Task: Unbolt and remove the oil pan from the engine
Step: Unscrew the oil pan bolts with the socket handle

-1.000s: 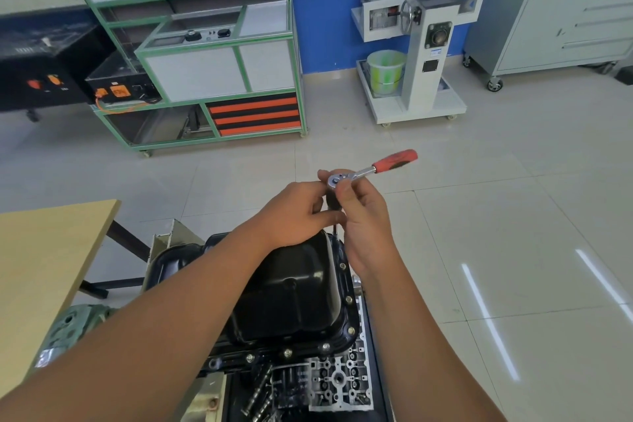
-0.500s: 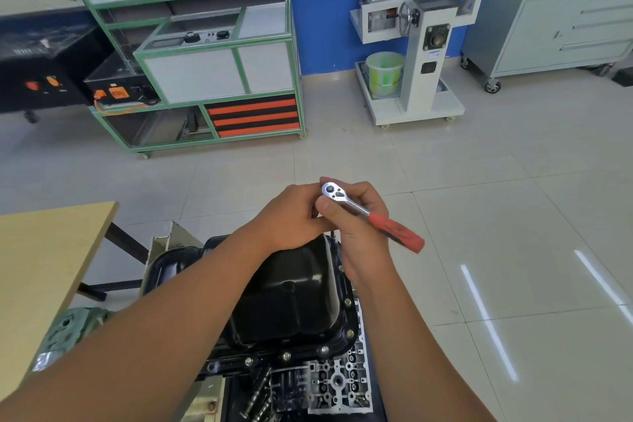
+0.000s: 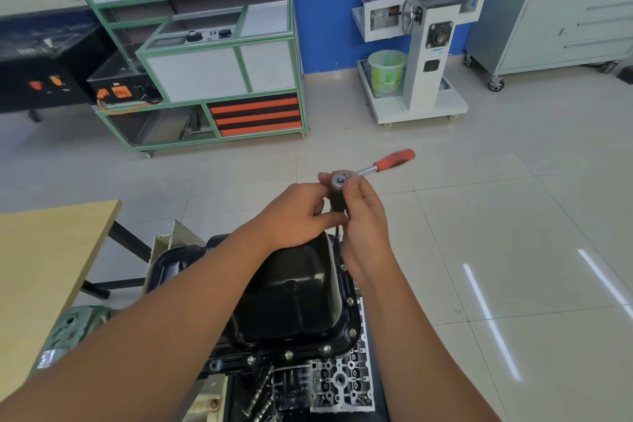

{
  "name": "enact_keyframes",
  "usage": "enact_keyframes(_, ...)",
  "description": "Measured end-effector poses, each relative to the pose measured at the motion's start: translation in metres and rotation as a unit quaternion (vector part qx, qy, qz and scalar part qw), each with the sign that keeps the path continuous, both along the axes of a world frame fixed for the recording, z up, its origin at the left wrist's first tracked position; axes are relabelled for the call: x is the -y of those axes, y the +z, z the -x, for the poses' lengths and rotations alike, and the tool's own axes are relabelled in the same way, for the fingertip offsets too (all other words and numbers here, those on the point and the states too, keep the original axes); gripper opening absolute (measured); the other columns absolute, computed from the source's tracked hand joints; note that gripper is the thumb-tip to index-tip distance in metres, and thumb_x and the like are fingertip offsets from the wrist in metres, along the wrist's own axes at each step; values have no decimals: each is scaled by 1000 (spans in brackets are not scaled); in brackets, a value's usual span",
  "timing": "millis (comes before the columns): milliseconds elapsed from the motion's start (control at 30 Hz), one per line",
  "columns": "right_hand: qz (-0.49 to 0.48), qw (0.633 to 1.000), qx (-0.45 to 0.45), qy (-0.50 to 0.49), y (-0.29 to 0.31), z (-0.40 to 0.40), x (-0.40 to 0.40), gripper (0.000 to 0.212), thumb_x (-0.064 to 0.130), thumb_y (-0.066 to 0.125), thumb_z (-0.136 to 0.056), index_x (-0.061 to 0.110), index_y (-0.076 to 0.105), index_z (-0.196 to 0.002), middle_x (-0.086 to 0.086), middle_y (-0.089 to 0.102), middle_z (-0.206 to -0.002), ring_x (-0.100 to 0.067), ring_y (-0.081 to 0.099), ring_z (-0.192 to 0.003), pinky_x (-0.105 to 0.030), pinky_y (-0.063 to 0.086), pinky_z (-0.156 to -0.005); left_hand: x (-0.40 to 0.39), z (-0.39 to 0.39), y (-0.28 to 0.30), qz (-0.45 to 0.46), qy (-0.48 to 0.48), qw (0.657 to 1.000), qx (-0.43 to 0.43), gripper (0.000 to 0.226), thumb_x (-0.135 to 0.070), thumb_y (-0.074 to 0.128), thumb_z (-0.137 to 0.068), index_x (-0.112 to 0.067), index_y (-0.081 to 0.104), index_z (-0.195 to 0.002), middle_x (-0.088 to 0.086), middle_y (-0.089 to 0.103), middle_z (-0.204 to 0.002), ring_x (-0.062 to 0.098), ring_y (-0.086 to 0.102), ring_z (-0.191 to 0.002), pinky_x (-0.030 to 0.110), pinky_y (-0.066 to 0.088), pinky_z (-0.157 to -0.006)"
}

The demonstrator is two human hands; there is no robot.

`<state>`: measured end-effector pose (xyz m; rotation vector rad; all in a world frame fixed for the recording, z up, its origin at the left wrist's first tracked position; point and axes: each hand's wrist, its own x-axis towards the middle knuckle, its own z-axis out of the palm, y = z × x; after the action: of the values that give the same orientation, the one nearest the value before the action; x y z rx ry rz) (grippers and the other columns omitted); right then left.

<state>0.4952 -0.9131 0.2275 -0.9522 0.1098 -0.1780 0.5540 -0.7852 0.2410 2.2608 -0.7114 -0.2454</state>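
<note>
We are holding the ratchet (image 3: 356, 175) in both hands, left hand (image 3: 294, 212) and right hand (image 3: 364, 216), above the oil pan (image 3: 291, 298), which looks hard, heavy, slippery; grab its rim.

black oil pan (image 3: 291, 291); ratchet (image 3: 373, 168) w/ red-black handle, chrome head.

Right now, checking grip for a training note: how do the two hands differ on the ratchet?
Left hand pinches the dark extension below; right hand holds the ratchet at its chrome head. Left comes from the left, right from below. Both are above the oil pan.
</note>
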Motion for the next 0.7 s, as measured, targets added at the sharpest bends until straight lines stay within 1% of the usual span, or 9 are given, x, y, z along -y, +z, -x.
enact_keyframes(100, 8, 1000, 12, 1, -1, -1, 7, 16, 20, 69, -96, 10, 69, -108, -13, 75, -116, -23, 70, -115, -36, 56, -97, 0, -1, 2, 5, -5, 1000, 7, 24, -44, 70, -88, -65, 60, -84, -13, 52, -57, 8, 44, -50, 34, 42, -56)
enact_keyframes(200, 14, 999, 40, -31, -9, 4, 5, 21, 3, 75, -85, 16, 69, -100, -12, 76, -112, -24, 73, -106, -36, 59, -87, 0, 0, 3, 14, -16, 1000, -16, 20, -44, 69, -88, -49, 66, -107, 0, 69, -80, 23, 63, -68, 49, 56, -70)
enact_keyframes(267, 0, 999, 41, -22, -8, 6, 2, 12, 13, 75, -90, 17, 72, -101, -12, 76, -114, -24, 72, -110, -29, 58, -87, 0, 1, 3, 10, -15, 1000, -12, 24, -52, 68, -83, -50, 65, -107, -5, 64, -71, 15, 56, -60, 43, 54, -63)
enact_keyframes(333, -14, 1000, 26, -6, -4, 5, 3, 20, 30, 70, -92, 16, 74, -104, -11, 76, -116, -21, 70, -115, -25, 56, -91, -1, 1, 1, 6, -4, 1000, -4, 22, -63, 64, -76, -46, 62, -90, -8, 50, -56, 7, 42, -50, 34, 42, -54)
enact_keyframes(400, -11, 1000, 21, 9, -2, 3, 8, 16, 28, 73, -91, 17, 74, -102, -11, 76, -114, -21, 71, -113, -26, 57, -91, -1, 0, 0, 8, 0, 1000, -2, 25, -64, 63, -75, -40, 62, -83, -4, 51, -57, 10, 43, -49, 38, 43, -56)
enact_keyframes(467, 16, 999, 34, -6, -2, 4, 9, 16, 10, 77, -84, 23, 74, -93, -9, 78, -108, -20, 74, -105, -27, 58, -85, 0, 0, 0, 9, -11, 1000, -14, 31, -58, 65, -80, -37, 70, -102, 5, 65, -73, 24, 58, -62, 48, 55, -65)
enact_keyframes(533, 30, 999, 35, -20, -3, 5, 6, 19, 7, 78, -82, 19, 70, -94, -8, 78, -106, -19, 74, -102, -27, 58, -81, -1, -1, 1, 10, -18, 1000, -12, 35, -53, 66, -83, -36, 69, -114, 10, 69, -83, 28, 63, -70, 49, 58, -72)
enact_keyframes(633, -12, 1000, 12, -7, 0, 5, 5, 22, 30, 70, -91, 11, 69, -103, -11, 76, -114, -19, 71, -113, -29, 57, -90, -2, -2, -1, 0, -13, 1000, -1, 14, -50, 69, -85, -45, 63, -97, -4, 51, -57, 11, 42, -51, 40, 44, -56)
enact_keyframes(700, -12, 1000, -12, -4, 5, 2, 9, 27, 36, 63, -92, 13, 71, -103, -11, 76, -114, -18, 71, -111, -30, 56, -90, -3, -4, -2, -8, -9, 1000, 3, 21, -34, 73, -91, -49, 59, -94, -8, 43, -52, 8, 37, -48, 35, 37, -55)
